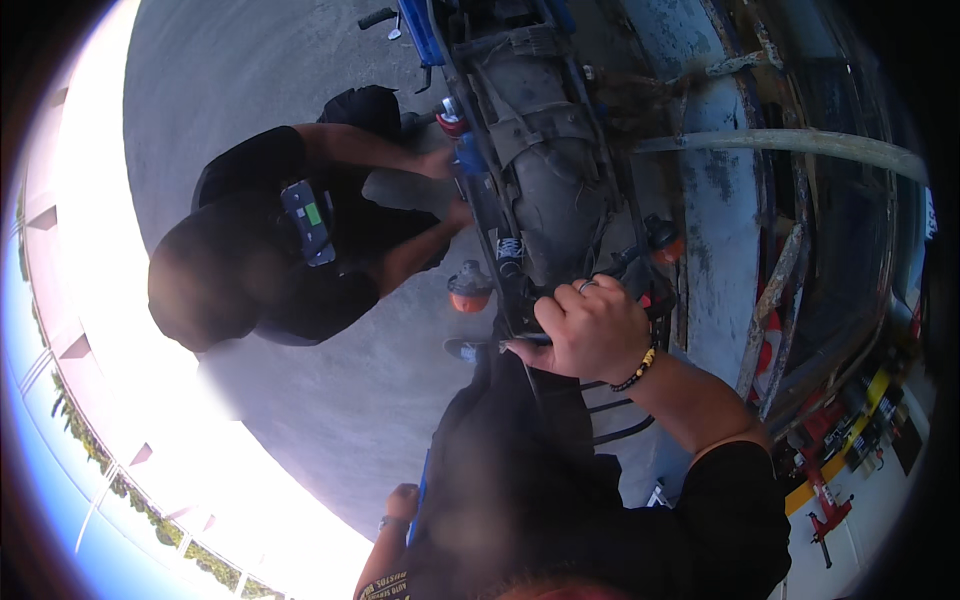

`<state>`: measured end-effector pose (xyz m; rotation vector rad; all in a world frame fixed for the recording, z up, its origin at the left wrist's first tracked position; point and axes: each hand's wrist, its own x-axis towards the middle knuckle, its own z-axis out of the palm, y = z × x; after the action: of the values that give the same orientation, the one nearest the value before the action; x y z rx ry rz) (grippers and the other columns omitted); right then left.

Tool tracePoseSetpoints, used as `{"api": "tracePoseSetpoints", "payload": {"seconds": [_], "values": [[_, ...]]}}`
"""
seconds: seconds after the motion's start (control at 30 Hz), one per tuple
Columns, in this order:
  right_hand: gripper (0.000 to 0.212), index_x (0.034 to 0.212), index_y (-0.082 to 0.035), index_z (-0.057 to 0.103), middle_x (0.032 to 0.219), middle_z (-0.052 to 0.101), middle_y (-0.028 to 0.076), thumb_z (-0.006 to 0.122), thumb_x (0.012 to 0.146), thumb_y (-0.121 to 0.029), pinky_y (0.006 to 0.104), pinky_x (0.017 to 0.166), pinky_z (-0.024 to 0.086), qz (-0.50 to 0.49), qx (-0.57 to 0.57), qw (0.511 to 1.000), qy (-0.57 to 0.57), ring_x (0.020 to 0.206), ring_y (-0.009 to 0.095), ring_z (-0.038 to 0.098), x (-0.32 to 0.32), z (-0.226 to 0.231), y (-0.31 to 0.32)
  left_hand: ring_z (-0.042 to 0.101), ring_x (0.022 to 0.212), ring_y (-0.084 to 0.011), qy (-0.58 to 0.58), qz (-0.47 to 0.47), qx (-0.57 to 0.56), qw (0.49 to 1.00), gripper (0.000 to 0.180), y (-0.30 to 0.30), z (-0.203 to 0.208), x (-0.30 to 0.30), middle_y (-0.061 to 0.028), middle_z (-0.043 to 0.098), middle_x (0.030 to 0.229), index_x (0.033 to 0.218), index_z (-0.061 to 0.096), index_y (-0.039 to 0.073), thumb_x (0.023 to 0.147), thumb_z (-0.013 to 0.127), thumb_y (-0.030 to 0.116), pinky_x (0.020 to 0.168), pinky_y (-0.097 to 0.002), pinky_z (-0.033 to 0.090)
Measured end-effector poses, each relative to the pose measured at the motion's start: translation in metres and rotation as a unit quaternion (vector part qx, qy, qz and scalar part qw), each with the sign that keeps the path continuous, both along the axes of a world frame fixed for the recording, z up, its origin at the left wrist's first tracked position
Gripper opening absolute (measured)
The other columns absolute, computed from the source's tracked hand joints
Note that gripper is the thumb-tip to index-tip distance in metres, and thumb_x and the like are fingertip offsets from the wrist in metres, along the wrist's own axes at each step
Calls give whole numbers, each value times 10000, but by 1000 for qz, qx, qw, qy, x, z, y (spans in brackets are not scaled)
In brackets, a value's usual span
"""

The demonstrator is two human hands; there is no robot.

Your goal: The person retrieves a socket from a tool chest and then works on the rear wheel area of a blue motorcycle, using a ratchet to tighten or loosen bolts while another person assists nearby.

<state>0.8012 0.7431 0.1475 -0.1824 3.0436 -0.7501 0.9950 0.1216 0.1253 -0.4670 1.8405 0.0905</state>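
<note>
A stripped motorcycle [545, 150] with a bare dark frame extends away in front of me, its seat off. My right hand [595, 325], with a ring and a beaded bracelet, is closed over the rear end of the motorcycle frame [507, 290]; its thumb stretches left. The exact grip is partly hidden under the palm. Orange turn signals stand on both sides of the tail, a left one [469, 290] and a right one [666, 243]. Low at the left, my left hand [402, 502] has curled fingers beside a blue strip [419, 490]. Whatever it holds is hidden.
A person in black [270, 240] crouches at the left, both hands at the motorcycle's side near a red-and-blue part [462, 140]. Rusty metal racking [785, 270] with a long pole [800, 143] stands close on the right. Tools [830, 500] lie at lower right.
</note>
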Motion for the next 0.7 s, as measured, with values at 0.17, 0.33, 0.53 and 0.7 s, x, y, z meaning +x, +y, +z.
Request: {"api": "tracePoseSetpoints", "payload": {"seconds": [0.17,0.33,0.53,0.7], "values": [[495,719,-89,594,652,646,103,753,874,-531,438,647,548,-6,90,995,-36,642,320,692,1,6,-14,756,1023,-324,87,26,113,989,349,-62,-32,103,-215,775,1082,1213,732,62,963,670,297,902,-429,583],[451,749,-90,618,697,688,134,726,900,-500,490,659,567,-35,153,987,21,690,357,711,2,14,-29,734,1081,-361,151,160,116,969,361,-113,-34,163,-232,766,1117,1215,732,62,952,688,306,945,-446,568],[342,825,-94,649,776,729,159,665,938,-416,513,710,588,-185,186,965,20,768,390,731,11,10,-49,716,1087,-408,123,84,103,984,370,-147,-55,154,-239,761,1104,1228,719,69,942,691,302,958,-478,562],[319,957,-104,728,889,767,183,632,934,-408,525,801,593,-261,167,947,-79,873,391,751,11,9,-55,719,1066,-405,160,-69,158,972,328,-87,-70,71,-204,766,1111,1218,719,79,956,653,264,934,-498,567]]}}
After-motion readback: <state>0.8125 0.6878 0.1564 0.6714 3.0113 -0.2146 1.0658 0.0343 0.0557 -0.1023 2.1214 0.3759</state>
